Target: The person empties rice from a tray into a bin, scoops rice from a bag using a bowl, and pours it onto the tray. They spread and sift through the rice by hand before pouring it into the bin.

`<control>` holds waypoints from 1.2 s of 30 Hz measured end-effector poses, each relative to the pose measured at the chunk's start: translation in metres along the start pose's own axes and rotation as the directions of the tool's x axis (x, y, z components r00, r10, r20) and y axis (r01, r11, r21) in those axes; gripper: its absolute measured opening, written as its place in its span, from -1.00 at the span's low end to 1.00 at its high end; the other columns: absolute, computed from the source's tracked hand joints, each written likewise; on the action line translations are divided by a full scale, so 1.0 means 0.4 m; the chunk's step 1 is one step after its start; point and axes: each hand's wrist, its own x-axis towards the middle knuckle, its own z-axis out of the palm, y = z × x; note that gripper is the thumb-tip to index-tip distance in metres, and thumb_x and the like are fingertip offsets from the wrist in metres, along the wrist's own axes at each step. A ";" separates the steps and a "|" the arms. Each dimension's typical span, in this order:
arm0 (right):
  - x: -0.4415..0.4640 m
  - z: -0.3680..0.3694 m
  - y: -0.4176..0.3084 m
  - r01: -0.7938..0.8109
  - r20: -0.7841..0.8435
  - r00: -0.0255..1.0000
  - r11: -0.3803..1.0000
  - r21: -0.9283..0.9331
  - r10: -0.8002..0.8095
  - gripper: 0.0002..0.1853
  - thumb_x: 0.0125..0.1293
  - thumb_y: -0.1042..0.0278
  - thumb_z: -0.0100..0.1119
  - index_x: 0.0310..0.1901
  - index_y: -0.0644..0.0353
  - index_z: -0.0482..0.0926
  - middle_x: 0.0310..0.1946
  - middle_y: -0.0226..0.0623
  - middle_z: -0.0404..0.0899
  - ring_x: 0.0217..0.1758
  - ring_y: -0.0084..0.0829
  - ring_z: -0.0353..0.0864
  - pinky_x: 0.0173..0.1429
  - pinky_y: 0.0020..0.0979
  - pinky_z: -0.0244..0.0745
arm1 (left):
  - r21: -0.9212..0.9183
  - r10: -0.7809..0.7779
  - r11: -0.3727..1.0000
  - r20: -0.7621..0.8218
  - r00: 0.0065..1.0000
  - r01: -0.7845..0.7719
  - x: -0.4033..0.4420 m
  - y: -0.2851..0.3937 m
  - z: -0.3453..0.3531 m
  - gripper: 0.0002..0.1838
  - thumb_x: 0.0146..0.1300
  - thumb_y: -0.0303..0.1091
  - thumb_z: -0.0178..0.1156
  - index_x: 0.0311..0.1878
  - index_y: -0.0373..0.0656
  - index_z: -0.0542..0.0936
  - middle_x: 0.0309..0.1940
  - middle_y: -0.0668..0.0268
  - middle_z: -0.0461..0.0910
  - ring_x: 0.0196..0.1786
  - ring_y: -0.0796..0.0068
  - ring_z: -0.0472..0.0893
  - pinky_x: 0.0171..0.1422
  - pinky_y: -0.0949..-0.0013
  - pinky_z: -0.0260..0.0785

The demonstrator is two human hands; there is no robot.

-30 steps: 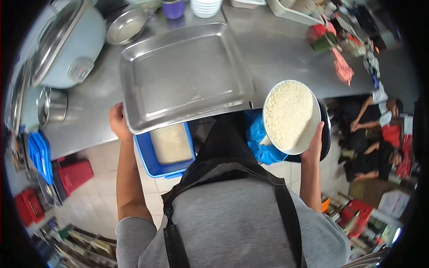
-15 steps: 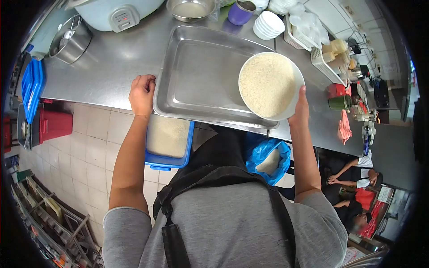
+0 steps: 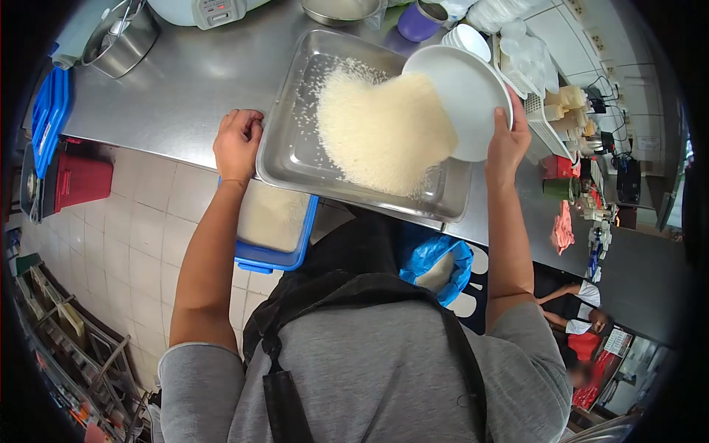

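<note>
My right hand (image 3: 507,144) grips the rim of a white bowl (image 3: 473,100), which is tipped to the left over a shallow metal tray (image 3: 275,159). Raw white rice (image 3: 384,133) pours out of it in a wide mass, with loose grains scattered over the tray's bottom. The inside of the bowl shows mostly bare. On the counter, my left hand (image 3: 238,145) rests with its fingers curled in, close beside the tray's left rim; nothing shows in it.
Below the counter stand a blue tub (image 3: 304,240) of rice and a blue bag (image 3: 458,258) with pale contents. A metal pot (image 3: 122,48), a purple cup (image 3: 421,22), stacked white bowls (image 3: 467,40) and baskets line the counter's back. Other people (image 3: 580,317) are at lower right.
The bowl was full and held nearly level; my right hand has tilted it left, and the rice now spills into the bare tray. My left hand stays beside the tray.
</note>
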 end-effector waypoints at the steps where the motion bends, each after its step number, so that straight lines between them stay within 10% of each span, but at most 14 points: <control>1: 0.007 0.007 -0.021 0.082 0.012 0.997 0.993 -0.089 -0.081 -0.58 0.32 0.72 -0.05 0.19 0.28 0.53 0.14 -0.16 0.57 0.16 -0.35 0.56 0.28 -0.41 0.38 | -0.002 -0.002 1.000 0.001 1.000 0.002 -0.001 0.000 0.000 -0.91 0.16 -0.45 0.20 -0.27 -0.05 0.62 -0.39 0.37 0.54 -0.29 0.37 0.54 -0.19 0.28 0.42; 6: 0.019 0.023 -0.139 0.507 0.206 0.862 0.760 -0.406 -0.464 -0.49 0.17 0.84 -0.04 0.13 0.22 0.58 0.03 -0.11 0.64 0.09 -0.26 0.62 0.24 -0.41 0.43 | 0.004 -0.001 1.000 -0.004 1.000 0.001 -0.001 -0.006 0.003 -0.91 0.17 -0.45 0.20 -0.26 -0.06 0.62 -0.38 0.36 0.54 -0.31 0.37 0.54 -0.19 0.31 0.43; 9: 0.022 0.008 -0.181 0.786 0.403 0.619 0.540 -0.302 -0.675 -0.49 0.13 0.83 0.01 0.12 0.25 0.58 -0.01 -0.10 0.65 0.03 -0.21 0.66 0.20 -0.40 0.47 | -0.010 -0.029 1.000 0.012 0.999 0.030 -0.001 0.006 -0.004 -0.92 0.18 -0.44 0.20 -0.26 -0.06 0.62 -0.38 0.36 0.54 -0.31 0.37 0.54 -0.19 0.32 0.43; 12: 0.023 0.002 -0.187 0.810 0.415 0.587 0.506 -0.297 -0.695 -0.51 0.16 0.82 0.01 0.12 0.24 0.58 -0.02 -0.09 0.66 0.01 -0.20 0.67 0.19 -0.39 0.48 | -0.011 -0.040 0.999 0.008 0.999 0.040 -0.001 0.003 0.000 -0.92 0.19 -0.44 0.20 -0.25 -0.06 0.62 -0.37 0.36 0.54 -0.31 0.38 0.55 -0.18 0.32 0.44; 15: 0.021 0.007 -0.143 0.564 0.160 0.818 0.713 -0.417 -0.553 -0.56 0.22 0.76 0.03 0.13 0.25 0.58 -0.01 -0.10 0.65 0.01 -0.27 0.64 0.18 -0.41 0.47 | -0.005 -0.037 0.999 0.009 0.999 0.037 -0.002 0.002 0.001 -0.92 0.20 -0.44 0.19 -0.25 -0.06 0.62 -0.37 0.36 0.54 -0.31 0.38 0.55 -0.17 0.32 0.44; 18: 0.011 -0.003 -0.103 0.189 -0.105 0.973 0.974 -0.128 -0.203 -0.61 0.29 0.68 0.06 0.16 0.31 0.54 0.03 -0.16 0.62 0.06 -0.38 0.60 0.20 -0.41 0.45 | 0.005 -0.024 1.000 0.003 1.000 0.024 0.000 -0.001 0.003 -0.93 0.20 -0.43 0.18 -0.26 -0.06 0.62 -0.37 0.35 0.54 -0.32 0.36 0.55 -0.17 0.32 0.44; 24: -0.029 -0.019 -0.088 0.021 -0.138 0.990 0.997 0.080 -0.010 -0.58 0.31 0.64 0.10 0.22 0.36 0.45 0.05 -0.21 0.58 0.05 -0.46 0.57 0.19 -0.45 0.44 | -0.343 -0.151 0.923 0.086 0.985 0.172 0.012 -0.051 0.014 -0.82 0.20 -0.52 0.16 -0.15 -0.14 0.65 -0.26 0.36 0.63 -0.23 0.55 0.59 -0.10 0.46 0.43; 28: -0.055 -0.029 -0.114 -0.087 -0.121 0.986 0.978 0.190 0.111 -0.57 0.29 0.65 0.08 0.21 0.34 0.46 0.05 -0.23 0.58 0.06 -0.46 0.57 0.20 -0.45 0.42 | -0.444 0.039 0.889 -0.174 0.984 -0.114 0.030 0.063 -0.022 -0.73 0.15 -0.61 0.10 -0.09 -0.20 0.65 -0.12 0.30 0.64 -0.12 0.47 0.60 0.00 0.43 0.43; 32: -0.078 -0.010 -0.137 -0.170 -0.082 0.976 0.938 0.301 0.203 -0.58 0.31 0.65 0.05 0.21 0.34 0.45 0.05 -0.22 0.58 0.07 -0.46 0.56 0.20 -0.44 0.43 | -0.133 0.816 0.578 0.053 0.576 -0.805 0.030 0.388 -0.012 -0.51 0.08 -0.60 0.10 0.15 -0.15 0.54 0.20 0.22 0.53 0.31 0.23 0.46 0.43 0.08 0.26; 34: -0.081 -0.001 -0.143 -0.158 -0.052 0.982 0.940 0.304 0.182 -0.58 0.32 0.64 0.03 0.22 0.34 0.45 0.07 -0.21 0.57 0.08 -0.45 0.56 0.21 -0.43 0.42 | 0.071 0.955 0.189 0.217 0.200 -0.979 0.020 0.491 0.018 -0.44 0.14 -0.46 0.12 0.28 -0.15 0.44 0.38 0.25 0.35 0.45 0.34 0.29 0.60 0.13 0.01; 36: -0.089 0.012 -0.168 -0.123 -0.037 0.990 0.958 0.261 0.137 -0.59 0.33 0.67 -0.02 0.21 0.37 0.45 0.08 -0.20 0.55 0.09 -0.46 0.54 0.21 -0.45 0.40 | 0.180 0.953 0.026 0.291 0.078 -0.983 0.040 0.558 0.057 -0.35 0.22 -0.25 0.09 0.41 -0.10 0.29 0.45 0.32 0.23 0.51 0.39 0.18 0.63 0.11 -0.11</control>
